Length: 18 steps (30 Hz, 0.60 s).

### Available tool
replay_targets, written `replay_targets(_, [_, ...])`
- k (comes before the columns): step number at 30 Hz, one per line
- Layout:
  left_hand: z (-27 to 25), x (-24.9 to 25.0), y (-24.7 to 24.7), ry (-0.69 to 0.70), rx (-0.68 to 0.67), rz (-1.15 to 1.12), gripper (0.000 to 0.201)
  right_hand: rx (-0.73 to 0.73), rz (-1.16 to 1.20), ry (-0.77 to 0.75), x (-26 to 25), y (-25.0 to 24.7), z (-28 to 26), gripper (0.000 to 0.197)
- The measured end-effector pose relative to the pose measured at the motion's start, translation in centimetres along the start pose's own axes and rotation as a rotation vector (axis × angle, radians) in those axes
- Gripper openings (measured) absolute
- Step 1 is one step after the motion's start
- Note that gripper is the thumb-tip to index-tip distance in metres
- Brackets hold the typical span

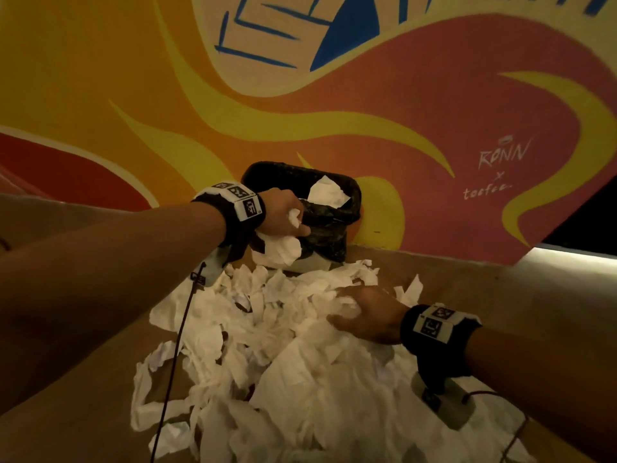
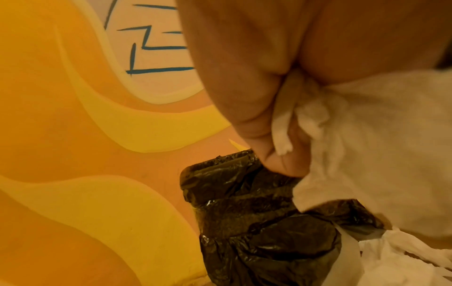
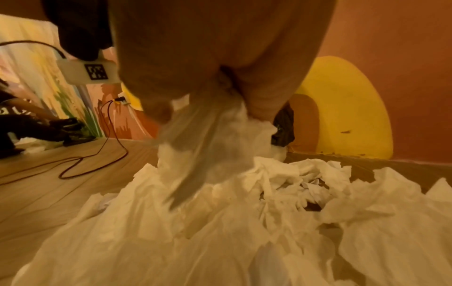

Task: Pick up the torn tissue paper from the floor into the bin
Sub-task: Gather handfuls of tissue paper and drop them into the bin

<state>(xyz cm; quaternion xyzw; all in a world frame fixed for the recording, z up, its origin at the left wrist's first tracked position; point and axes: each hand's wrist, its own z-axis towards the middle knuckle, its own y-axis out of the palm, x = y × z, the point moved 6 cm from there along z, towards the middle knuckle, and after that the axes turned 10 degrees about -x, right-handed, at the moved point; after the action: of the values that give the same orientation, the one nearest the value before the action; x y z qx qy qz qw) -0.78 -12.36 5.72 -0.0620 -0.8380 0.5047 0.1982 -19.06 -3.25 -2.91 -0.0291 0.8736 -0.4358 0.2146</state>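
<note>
Left hand (image 1: 282, 212) is clenched round a wad of tissue (image 1: 283, 250), raised at the near rim of the bin (image 1: 354, 195) — held there, I'd judge, so the wad drops straight into the black liner (image 2: 257, 222), which already has one white piece inside. Bin stands against the painted wall (image 1: 434, 111), just behind the mess, so each carry is short. Torn tissue paper (image 1: 300, 379) lies in a broad heap on the floor (image 1: 83, 412). Right hand (image 1: 364, 317) is down on the heap's far edge, fingers bunched into a clump — likely gathering the next load while the left one unloads. Most of the heap is not yet binned.
</note>
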Motion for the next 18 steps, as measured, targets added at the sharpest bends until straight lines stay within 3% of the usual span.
replay_targets(4, [-0.5, 0.6, 0.1, -0.028, -0.018, 0.104, 0.035, -0.058, -0.244, -0.020, -0.5, 0.1, 0.5, 0.042])
replay_targets(7, [-1.0, 1.4, -0.4, -0.001, -0.004, 0.050, 0.009, 0.030, -0.163, -0.116, -1.1, -1.1, 0.4, 0.012])
replay_targets(9, [-1.1, 1.6, -0.7, 0.031, 0.016, -0.006, 0.020, 0.078, -0.081, -0.178, -1.1, -2.2, 0.4, 0.027])
replay_targets(11, [-1.0, 1.7, -0.9, 0.051, 0.014, -0.050, 0.035, 0.122, 0.030, -0.233, -1.2, -3.6, 0.0, 0.022])
replay_targets(13, [-0.7, 1.6, -0.8, 0.055, 0.006, -0.098, 0.041, 0.102, 0.116, -0.227, -0.9, -4.6, -0.1, 0.043])
replay_targets(15, [-0.6, 1.7, -0.8, 0.051, 0.007, -0.147, 0.039, 0.089, 0.183, -0.190, -0.6, -5.4, 0.2, 0.037])
replay_targets(18, [-0.6, 1.7, -1.1, 0.068, 0.092, -0.150, 0.028, 0.193, 0.222, -0.110, -0.4, -7.2, 0.2, 0.023])
